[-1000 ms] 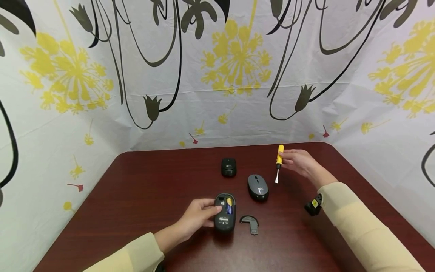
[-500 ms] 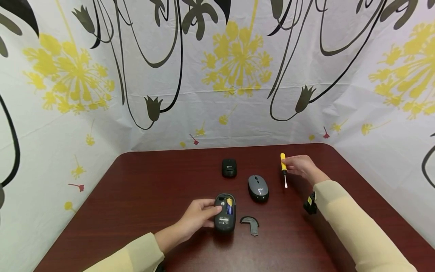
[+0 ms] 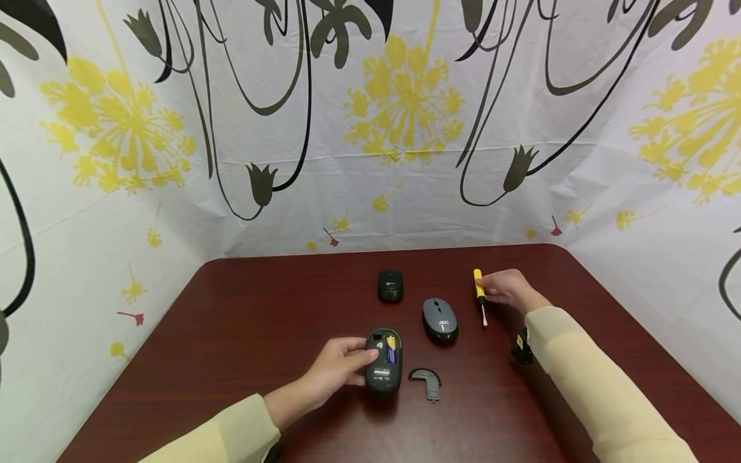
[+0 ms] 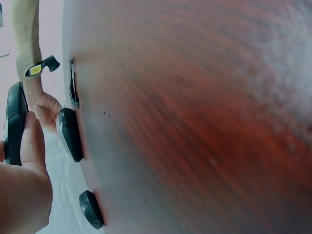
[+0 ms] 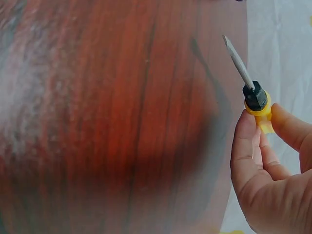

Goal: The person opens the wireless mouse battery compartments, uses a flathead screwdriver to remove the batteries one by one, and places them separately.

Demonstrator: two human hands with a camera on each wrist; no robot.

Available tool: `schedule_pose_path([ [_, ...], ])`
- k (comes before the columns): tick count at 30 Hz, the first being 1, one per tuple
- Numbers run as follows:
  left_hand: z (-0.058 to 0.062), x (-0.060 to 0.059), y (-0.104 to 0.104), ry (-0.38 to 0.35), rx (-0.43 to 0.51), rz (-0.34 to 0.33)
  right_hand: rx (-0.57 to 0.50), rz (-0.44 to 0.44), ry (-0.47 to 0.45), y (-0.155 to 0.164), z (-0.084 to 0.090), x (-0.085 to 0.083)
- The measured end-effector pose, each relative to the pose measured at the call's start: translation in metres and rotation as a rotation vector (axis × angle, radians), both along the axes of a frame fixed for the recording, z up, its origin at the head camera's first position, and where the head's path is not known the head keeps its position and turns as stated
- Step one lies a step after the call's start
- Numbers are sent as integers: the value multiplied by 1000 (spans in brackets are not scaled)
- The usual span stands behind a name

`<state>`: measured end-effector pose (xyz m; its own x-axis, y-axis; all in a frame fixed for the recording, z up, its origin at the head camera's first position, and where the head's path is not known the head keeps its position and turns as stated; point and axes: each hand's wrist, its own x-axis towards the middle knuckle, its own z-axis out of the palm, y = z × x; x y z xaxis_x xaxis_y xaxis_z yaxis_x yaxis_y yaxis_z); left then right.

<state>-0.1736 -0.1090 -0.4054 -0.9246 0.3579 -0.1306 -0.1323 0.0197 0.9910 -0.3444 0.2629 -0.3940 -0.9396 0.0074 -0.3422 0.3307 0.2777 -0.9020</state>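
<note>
Pinched by the handle in the right grip (image 3: 503, 287): a yellow screwdriver (image 3: 479, 292), thumb and fingers curled round it, blade toward the person and seemingly just above the worktop (image 3: 260, 321), at the right rear. Near it on the left, a grey mouse (image 3: 440, 319), and further back a small black mouse (image 3: 390, 285). Closer to the person, an upturned mouse (image 3: 383, 363) with open bay and battery (image 3: 390, 350) showing, clasped at its side by the left grip (image 3: 338, 370). Just beside, apart, its loose cover (image 3: 426, 379). Probably the step of bringing tool to opened mouse. Next, judging from this: carrying the blade across, well above the grey mouse, with the left grip steady.
</note>
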Motion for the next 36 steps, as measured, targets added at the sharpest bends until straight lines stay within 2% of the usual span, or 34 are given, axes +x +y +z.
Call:
schedule_pose_path([
  [15, 1, 0, 1, 9, 3, -4, 68, -73, -6, 0, -7, 2],
  [22, 1, 0, 1, 10, 6, 0, 102, -90, 24, -3, -11, 0],
  [27, 0, 0, 2, 12, 4, -3, 156, -119, 40, -6, -13, -2],
  [36, -1, -1, 1, 15, -4, 0, 260, -100, 70, -6, -15, -2],
])
